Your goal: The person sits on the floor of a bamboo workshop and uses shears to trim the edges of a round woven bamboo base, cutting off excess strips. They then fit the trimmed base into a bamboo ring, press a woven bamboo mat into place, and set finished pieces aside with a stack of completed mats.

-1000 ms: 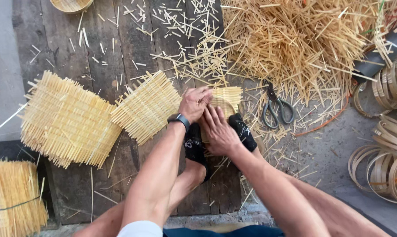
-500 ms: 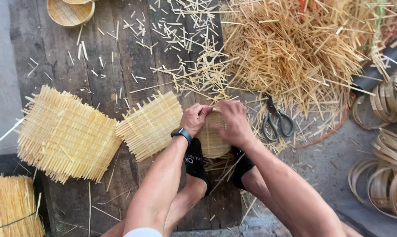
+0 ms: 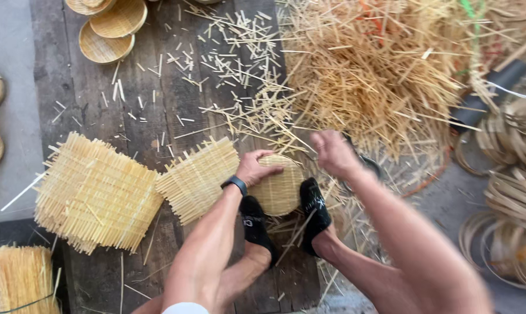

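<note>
While our left hand (image 3: 254, 168) clamps the round woven disc (image 3: 280, 187) upright between our black-socked feet (image 3: 283, 218) on the plank floor (image 3: 152, 99) to steady it, our right hand (image 3: 331, 152) hovers loosely closed, holding nothing.

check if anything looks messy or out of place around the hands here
Yes: cut bamboo slivers lie scattered across the boards, and the big strip pile sprawls loose. The left hand rests on a round woven piece; the right hand is raised, blurred.

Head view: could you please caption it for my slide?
Left hand steadies a round woven bamboo disc between black-socked feet; right hand lifted.
</note>
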Motion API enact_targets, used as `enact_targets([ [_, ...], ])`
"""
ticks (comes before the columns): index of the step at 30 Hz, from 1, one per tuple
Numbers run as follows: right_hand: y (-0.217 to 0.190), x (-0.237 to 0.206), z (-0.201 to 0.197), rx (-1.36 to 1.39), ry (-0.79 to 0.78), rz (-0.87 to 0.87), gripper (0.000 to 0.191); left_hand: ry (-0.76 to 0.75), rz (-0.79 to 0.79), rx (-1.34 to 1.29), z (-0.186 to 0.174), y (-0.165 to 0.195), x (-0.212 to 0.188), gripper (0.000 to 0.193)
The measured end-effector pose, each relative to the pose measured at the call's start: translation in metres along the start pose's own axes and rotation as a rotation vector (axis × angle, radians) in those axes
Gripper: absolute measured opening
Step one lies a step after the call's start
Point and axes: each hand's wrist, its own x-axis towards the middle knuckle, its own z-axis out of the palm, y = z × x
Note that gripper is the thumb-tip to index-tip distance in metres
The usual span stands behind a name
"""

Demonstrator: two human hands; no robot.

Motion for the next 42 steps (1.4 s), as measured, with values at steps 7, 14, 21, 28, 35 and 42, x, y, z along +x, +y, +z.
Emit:
enact_targets([
  [7,0.085,-0.111,-0.130,-0.701,-0.254,0.063,0.043,0.092,0.499,0.739,0.040,0.026,-0.072,0.042],
  [14,0.186,-0.088,-0.013,-0.441,-0.022,0.062,0.048,-0.055,0.573,0.845,0.051,-0.008,-0.130,0.038],
  [21,0.207,-0.055,0.037,-0.259,0.207,0.202,0.074,0.400,0.323,0.632,0.088,0.002,-0.078,0.102],
  [28,0.226,-0.056,0.037,0.167,-0.147,0.401,0.040,0.383,0.629,0.609,0.081,-0.017,-0.066,0.096],
  [35,0.164,-0.113,0.057,0.721,-0.112,0.496,0.037,0.017,0.563,0.749,0.054,-0.020,-0.044,0.099],
  [42,0.097,-0.113,0.087,0.822,-0.297,0.684,0.038,0.416,0.133,0.484,0.091,-0.006,-0.078,0.105],
])
